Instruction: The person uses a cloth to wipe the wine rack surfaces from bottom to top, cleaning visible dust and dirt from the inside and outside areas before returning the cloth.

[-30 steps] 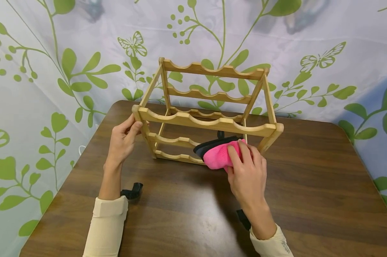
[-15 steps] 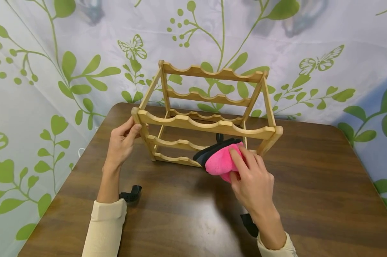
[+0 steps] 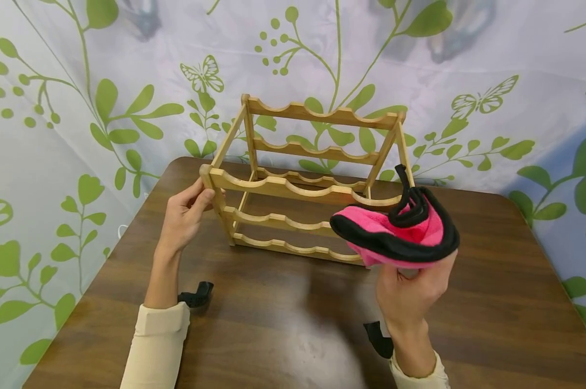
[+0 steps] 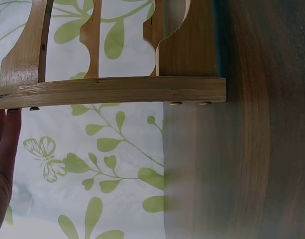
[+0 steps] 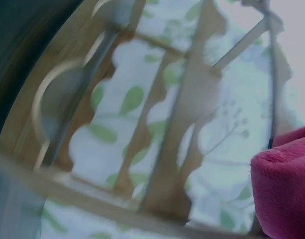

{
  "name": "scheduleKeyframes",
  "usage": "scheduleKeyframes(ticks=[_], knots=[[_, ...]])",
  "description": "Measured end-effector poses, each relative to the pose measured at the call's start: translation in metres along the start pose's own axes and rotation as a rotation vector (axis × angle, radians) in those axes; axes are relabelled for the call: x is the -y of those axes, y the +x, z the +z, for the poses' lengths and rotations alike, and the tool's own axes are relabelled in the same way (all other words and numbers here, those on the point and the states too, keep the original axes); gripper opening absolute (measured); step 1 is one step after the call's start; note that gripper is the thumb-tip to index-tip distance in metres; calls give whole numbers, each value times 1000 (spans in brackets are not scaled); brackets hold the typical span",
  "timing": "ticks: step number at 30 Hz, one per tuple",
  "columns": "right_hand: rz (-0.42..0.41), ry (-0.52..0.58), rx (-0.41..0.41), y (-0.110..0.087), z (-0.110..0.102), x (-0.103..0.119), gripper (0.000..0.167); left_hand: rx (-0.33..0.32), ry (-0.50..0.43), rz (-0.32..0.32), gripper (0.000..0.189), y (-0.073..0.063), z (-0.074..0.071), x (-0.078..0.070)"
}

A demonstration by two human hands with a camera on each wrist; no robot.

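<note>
A light wooden wine rack [image 3: 293, 189] with scalloped rails stands upright on the table. My left hand [image 3: 186, 221] pinches the top of its front left post between thumb and fingers. In the left wrist view that side post [image 4: 117, 92] runs across, with the hand's fingers [image 4: 5, 144] at its upper end. My right hand [image 3: 414, 294] grips a pink plush cloth with black trim [image 3: 395, 246] from below, in front of the rack's right end. The cloth overlaps the front right corner in the head view and hides it. Pink cloth [image 5: 286, 184] shows at the right wrist view's edge.
The dark brown wooden table [image 3: 273, 313] reaches back to a pale hanging sheet [image 3: 351, 48] printed with green leaves and butterflies. A black bracket sits by each wrist, the left bracket [image 3: 198, 294] and the right bracket [image 3: 379, 339].
My right hand has moved from the lower front rails toward the right, raising and turning the cloth so its black-edged opening faces up. My left hand keeps its hold on the post.
</note>
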State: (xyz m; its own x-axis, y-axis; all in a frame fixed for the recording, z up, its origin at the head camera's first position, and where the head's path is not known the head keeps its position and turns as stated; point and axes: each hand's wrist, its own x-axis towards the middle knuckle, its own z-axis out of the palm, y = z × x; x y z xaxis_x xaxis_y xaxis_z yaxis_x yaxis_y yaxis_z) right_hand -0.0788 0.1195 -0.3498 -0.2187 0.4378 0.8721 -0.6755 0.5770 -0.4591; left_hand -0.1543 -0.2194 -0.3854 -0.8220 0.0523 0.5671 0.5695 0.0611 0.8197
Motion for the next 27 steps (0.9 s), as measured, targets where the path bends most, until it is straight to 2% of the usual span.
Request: scheduleKeyframes(ticks=[3, 9, 11, 14, 16, 19, 22, 27], knots=[[-68, -143, 52, 1, 2, -9, 45, 1, -8, -12, 39, 1, -1, -2], [-159, -303, 138, -7, 3, -20, 47, -15, -45, -40, 40, 1, 1, -6], [-169, -362, 178, -10, 1, -22, 45, -35, -43, -45, 40, 1, 3, -7], [-188, -431, 234, -12, 1, -23, 42, -89, 16, -20, 38, 2, 9, -10], [-197, -454, 266, -14, 2, -24, 42, -137, 68, -7, 36, 5, 14, -13], [-213, -460, 294, -15, 4, -23, 42, -172, 138, -16, 36, 7, 23, -18], [-211, -451, 325, -16, 4, -22, 44, -182, 172, -32, 38, 7, 30, -18], [-201, -418, 388, -20, 5, -20, 47, -200, 192, -17, 38, 7, 34, -11]])
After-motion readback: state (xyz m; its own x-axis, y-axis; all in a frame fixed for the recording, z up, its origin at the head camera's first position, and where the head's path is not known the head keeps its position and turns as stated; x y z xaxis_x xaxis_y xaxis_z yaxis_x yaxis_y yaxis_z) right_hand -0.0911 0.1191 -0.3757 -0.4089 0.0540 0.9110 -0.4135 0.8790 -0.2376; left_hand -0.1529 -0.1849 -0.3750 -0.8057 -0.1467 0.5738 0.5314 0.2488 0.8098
